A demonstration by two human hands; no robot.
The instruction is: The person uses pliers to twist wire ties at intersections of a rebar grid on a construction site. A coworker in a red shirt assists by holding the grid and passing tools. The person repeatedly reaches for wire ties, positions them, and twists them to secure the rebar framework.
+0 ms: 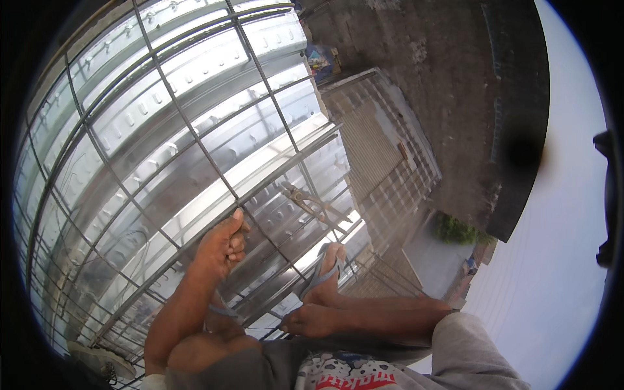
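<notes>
"Since we're reading from the left, what sits at the edge?"

"A greyish-beige laced shoe (101, 361), partly lost in the dark rim. Beside it spreads a grid of dark ribbed steel bars (195, 134) over shiny silver corrugated metal decking (208, 62)."

"And the left hand (224, 247)?"

"At a bar crossing, its fingers curled in, thumb tip at the steel. I can't tell whether it pinches anything. Behind that forearm a strapped foot (224, 318) is half hidden."

"The right hand (302, 321)?"

"Low in the middle, loosely bent, below the other foot (330, 263) in its grey flip-flop. Its palm is hidden, so I can't say what it holds."

"Where are the pincers?"

"The worn metal pincers with long handles (305, 197) lie just right of the left hand, well apart from its fingers, handles slanting toward the decking's edge."

"Any writing?"

"Bold red lettering on the pale grey patterned shirt (348, 374), cut by the lower border."

"How much room on the right?"

"The decking stops close past the pincers and foot. Beyond that edge are a brown ridged roof (383, 146), a green bush (455, 229), a broad dark surface hard to identify (448, 78), then pale sky (552, 273)."
</notes>
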